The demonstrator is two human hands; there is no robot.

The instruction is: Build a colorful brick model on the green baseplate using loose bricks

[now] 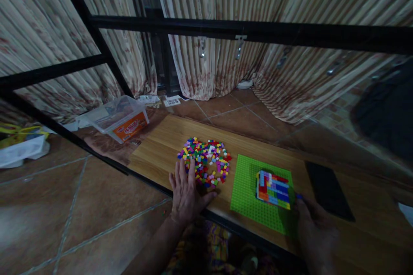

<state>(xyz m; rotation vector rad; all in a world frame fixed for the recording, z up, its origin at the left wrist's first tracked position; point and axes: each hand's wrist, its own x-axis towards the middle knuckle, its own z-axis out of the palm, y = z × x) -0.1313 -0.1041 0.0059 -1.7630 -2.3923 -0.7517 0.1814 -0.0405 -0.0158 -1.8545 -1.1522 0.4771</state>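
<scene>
My left hand (187, 195) lies with fingers spread at the near edge of a pile of small, many-coloured toy bricks (206, 159). To the right, a green baseplate (245, 184) carries a block built of red, blue, orange and white bricks (273, 189). Beside the baseplate's right edge is my right hand (314, 223), its thumb and finger pinched on a small blue brick (299, 197). That hand is dim and partly blurred.
Everything sits on a long wooden board (174, 131) with a dark front edge. A black flat slab (329, 189) lies at the right. On the left stands a clear plastic box (121, 118) with an orange label. Black metal bars (226, 30) cross in front of striped curtains.
</scene>
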